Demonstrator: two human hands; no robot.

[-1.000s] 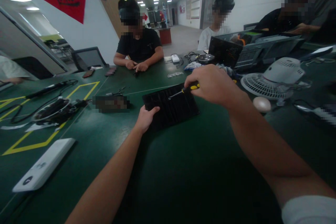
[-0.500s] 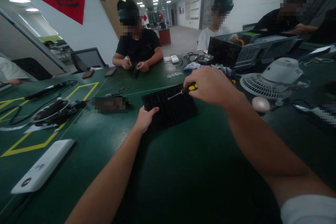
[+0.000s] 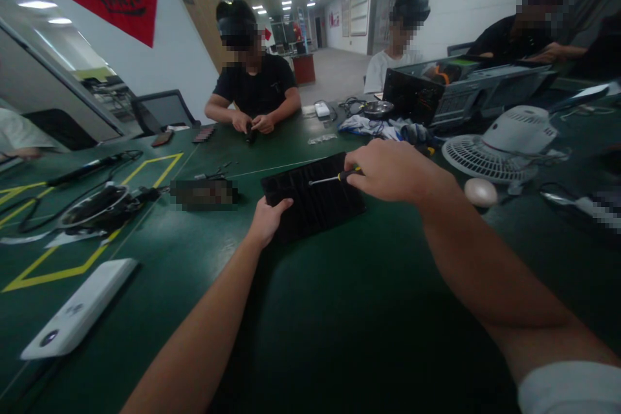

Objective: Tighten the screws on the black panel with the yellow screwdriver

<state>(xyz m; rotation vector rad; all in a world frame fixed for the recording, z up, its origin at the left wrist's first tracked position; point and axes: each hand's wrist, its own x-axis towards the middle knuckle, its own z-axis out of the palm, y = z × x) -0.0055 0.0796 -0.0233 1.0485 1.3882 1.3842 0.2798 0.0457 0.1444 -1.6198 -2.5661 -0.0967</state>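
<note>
A black rectangular panel (image 3: pixel 323 207) with ridges lies tilted over the green table (image 3: pixel 339 310) in the middle of the view. Its left edge is gripped by my left hand (image 3: pixel 270 217), thumb on top. My right hand (image 3: pixel 388 171) is closed around the yellow and black handle of a screwdriver (image 3: pixel 326 180). The metal shaft points left over the panel, and its tip is at the panel's upper middle; whether it touches is too small to tell.
A white device (image 3: pixel 80 310) lies at the left, near black cables (image 3: pixel 92 207). To the right are a fan (image 3: pixel 504 142), a round pale object (image 3: pixel 480 193) and an open computer case (image 3: pixel 436 94). Several people sit around the table, one straight across (image 3: pixel 255 90).
My right hand has moved slightly down, and the screwdriver lies flatter, with less of its handle showing. The hands of the person across have come closer together.
</note>
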